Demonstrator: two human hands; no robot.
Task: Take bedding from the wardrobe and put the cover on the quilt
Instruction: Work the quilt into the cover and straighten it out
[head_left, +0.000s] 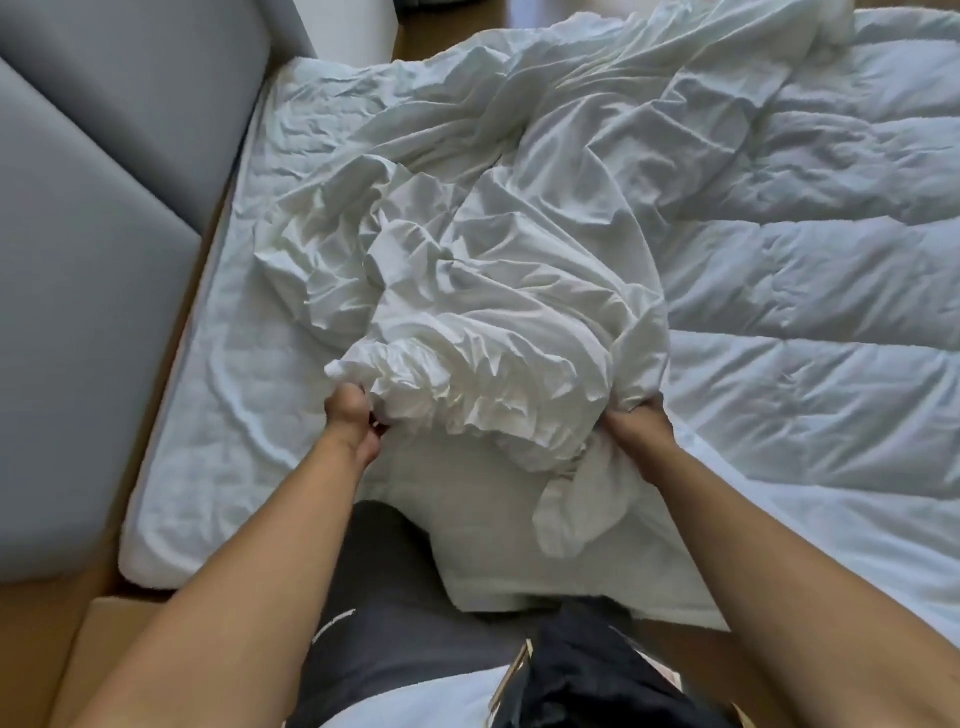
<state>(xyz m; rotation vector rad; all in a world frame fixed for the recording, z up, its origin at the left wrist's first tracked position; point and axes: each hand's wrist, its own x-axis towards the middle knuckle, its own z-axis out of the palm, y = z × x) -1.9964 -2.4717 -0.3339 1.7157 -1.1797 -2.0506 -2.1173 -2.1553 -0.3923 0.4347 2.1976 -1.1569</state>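
Left hand (350, 415) clenched on a bunched edge of the white cover (493, 322); right hand (636, 421) gripping another fold of it - fingertips of both buried in cloth. Cover heaped between the hands and beyond them, trailing toward the far end of the bed. Quilt (805, 286) spread flat to the right of the right hand, its near-left part under the heap. Mattress (218, 415) bare left of the left hand; grey padded headboard (93, 234) further left - well apart from the hands.
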